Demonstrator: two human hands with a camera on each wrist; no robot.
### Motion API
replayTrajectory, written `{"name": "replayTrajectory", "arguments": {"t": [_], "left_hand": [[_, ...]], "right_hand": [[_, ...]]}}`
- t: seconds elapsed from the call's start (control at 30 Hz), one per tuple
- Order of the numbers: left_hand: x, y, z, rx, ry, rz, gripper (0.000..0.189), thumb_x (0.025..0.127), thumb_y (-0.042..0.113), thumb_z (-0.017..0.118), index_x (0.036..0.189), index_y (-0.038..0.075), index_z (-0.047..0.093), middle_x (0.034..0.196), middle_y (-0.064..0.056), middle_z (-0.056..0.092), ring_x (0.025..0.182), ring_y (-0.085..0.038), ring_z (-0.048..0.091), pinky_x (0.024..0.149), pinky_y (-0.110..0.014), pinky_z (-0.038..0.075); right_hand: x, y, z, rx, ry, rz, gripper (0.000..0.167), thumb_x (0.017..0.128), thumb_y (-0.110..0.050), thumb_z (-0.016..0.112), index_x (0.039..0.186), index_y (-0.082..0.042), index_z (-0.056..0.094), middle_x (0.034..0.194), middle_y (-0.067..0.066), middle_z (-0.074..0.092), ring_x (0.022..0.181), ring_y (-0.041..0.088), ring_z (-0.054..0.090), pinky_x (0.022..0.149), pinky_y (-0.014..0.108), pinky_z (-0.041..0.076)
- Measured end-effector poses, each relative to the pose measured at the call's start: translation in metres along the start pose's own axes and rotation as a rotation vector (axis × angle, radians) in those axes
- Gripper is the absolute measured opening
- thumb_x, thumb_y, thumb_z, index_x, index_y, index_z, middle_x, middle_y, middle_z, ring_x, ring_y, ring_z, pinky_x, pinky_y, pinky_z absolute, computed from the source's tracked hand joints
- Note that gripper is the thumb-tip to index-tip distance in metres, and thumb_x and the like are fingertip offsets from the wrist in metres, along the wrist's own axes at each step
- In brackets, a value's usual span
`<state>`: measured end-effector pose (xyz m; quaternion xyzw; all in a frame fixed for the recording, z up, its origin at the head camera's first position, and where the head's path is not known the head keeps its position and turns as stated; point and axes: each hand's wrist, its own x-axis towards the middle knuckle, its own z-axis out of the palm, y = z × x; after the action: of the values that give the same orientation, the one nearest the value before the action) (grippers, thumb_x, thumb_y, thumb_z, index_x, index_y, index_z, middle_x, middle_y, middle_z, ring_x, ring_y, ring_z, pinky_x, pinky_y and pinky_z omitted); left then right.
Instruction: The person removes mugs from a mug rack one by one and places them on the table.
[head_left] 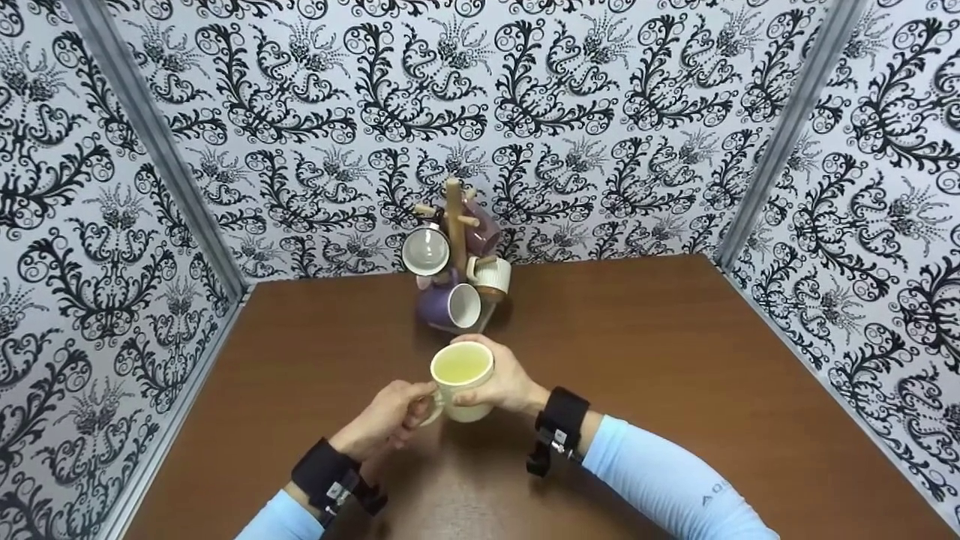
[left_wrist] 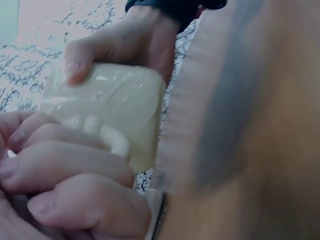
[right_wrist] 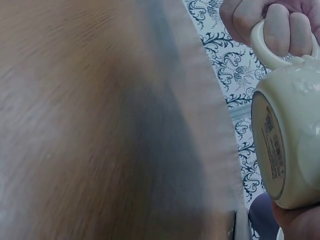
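Note:
Both hands hold a pale yellow-green mug point(head_left: 471, 405) with a raised pattern on its side. My left hand point(head_left: 391, 414) has its fingers curled through the mug's handle point(right_wrist: 270, 56). Around the far side of the body, my right hand point(head_left: 501, 379) grips it, thumb on the near face. The mug is above the table, and its underside with a printed label point(right_wrist: 270, 145) shows in the right wrist view. Just behind it stands a wooden mug rack point(head_left: 454, 225), a purple mug point(head_left: 435, 306) hanging low on its front.
On the rack also hang a white-lined mug point(head_left: 426, 252), a dusty pink mug point(head_left: 481, 229) and a white ribbed mug point(head_left: 493, 276) with a brown base. The brown wooden table point(head_left: 315, 352) is enclosed by patterned walls point(head_left: 570, 135) at the back and sides.

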<state>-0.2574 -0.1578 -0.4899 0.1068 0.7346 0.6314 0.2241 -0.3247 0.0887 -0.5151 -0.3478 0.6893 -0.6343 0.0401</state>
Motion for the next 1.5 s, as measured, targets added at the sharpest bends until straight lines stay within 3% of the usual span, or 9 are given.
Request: {"name": "replayTrajectory", "arguments": {"t": [0.17, 0.5, 0.63, 0.77, 1.2, 1.4, 1.5], "left_hand": [[0.001, -0.003, 0.009, -0.015, 0.086, 0.031, 0.057, 0.111, 0.037, 0.057, 0.060, 0.020, 0.038, 0.055, 0.012, 0.035, 0.046, -0.004, 0.027, 0.043, -0.022, 0.026], [0.001, -0.006, 0.019, 0.050, 0.217, 0.118, 0.058, 0.111, 0.029, 0.059, 0.055, 0.018, 0.044, 0.048, 0.015, 0.036, 0.043, -0.002, 0.026, 0.043, -0.019, 0.022], [0.001, -0.006, 0.021, 0.047, 0.245, 0.140, 0.057, 0.110, 0.026, 0.059, 0.055, 0.018, 0.044, 0.049, 0.015, 0.035, 0.046, -0.003, 0.025, 0.047, -0.021, 0.020], [0.001, -0.006, 0.023, 0.045, 0.267, 0.121, 0.057, 0.110, 0.028, 0.060, 0.056, 0.018, 0.045, 0.048, 0.015, 0.035, 0.044, -0.003, 0.025, 0.044, -0.021, 0.020], [0.000, -0.008, 0.025, 0.037, 0.310, 0.137, 0.058, 0.110, 0.027, 0.060, 0.055, 0.018, 0.044, 0.048, 0.013, 0.035, 0.045, -0.004, 0.026, 0.046, -0.022, 0.020], [-0.001, -0.006, 0.027, 0.051, 0.341, 0.102, 0.057, 0.110, 0.030, 0.060, 0.056, 0.019, 0.045, 0.048, 0.014, 0.035, 0.045, -0.005, 0.025, 0.045, -0.023, 0.020], [-0.002, -0.006, 0.027, 0.055, 0.336, 0.138, 0.057, 0.111, 0.025, 0.057, 0.058, 0.011, 0.042, 0.050, 0.013, 0.034, 0.048, -0.005, 0.026, 0.050, -0.021, 0.022]], "right_hand": [[0.001, 0.002, -0.001, 0.010, -0.016, 0.021, 0.091, 0.071, -0.011, 0.096, 0.149, 0.013, 0.055, 0.132, 0.032, 0.073, 0.115, 0.010, 0.074, 0.107, 0.032, 0.061], [0.000, 0.005, -0.005, -0.008, -0.037, 0.048, 0.090, 0.071, -0.012, 0.097, 0.150, 0.006, 0.057, 0.135, 0.029, 0.073, 0.117, 0.011, 0.073, 0.108, 0.033, 0.060], [0.001, 0.005, -0.005, -0.022, -0.032, 0.033, 0.089, 0.070, -0.013, 0.099, 0.148, 0.005, 0.059, 0.134, 0.027, 0.074, 0.118, 0.011, 0.072, 0.109, 0.032, 0.059], [0.001, 0.005, -0.004, -0.024, -0.029, 0.030, 0.090, 0.069, -0.013, 0.099, 0.148, 0.006, 0.059, 0.135, 0.027, 0.073, 0.119, 0.012, 0.072, 0.110, 0.032, 0.059], [0.002, 0.003, -0.006, -0.054, -0.023, 0.066, 0.089, 0.070, -0.012, 0.099, 0.149, 0.000, 0.060, 0.135, 0.024, 0.074, 0.121, 0.017, 0.072, 0.110, 0.034, 0.059], [0.001, 0.002, -0.011, -0.039, -0.026, 0.050, 0.090, 0.072, -0.018, 0.102, 0.150, 0.000, 0.060, 0.137, 0.025, 0.074, 0.122, 0.017, 0.071, 0.112, 0.033, 0.057], [0.000, -0.001, -0.013, -0.005, -0.033, 0.039, 0.090, 0.075, -0.019, 0.102, 0.150, 0.004, 0.058, 0.139, 0.027, 0.072, 0.123, 0.015, 0.071, 0.111, 0.030, 0.057]]}}
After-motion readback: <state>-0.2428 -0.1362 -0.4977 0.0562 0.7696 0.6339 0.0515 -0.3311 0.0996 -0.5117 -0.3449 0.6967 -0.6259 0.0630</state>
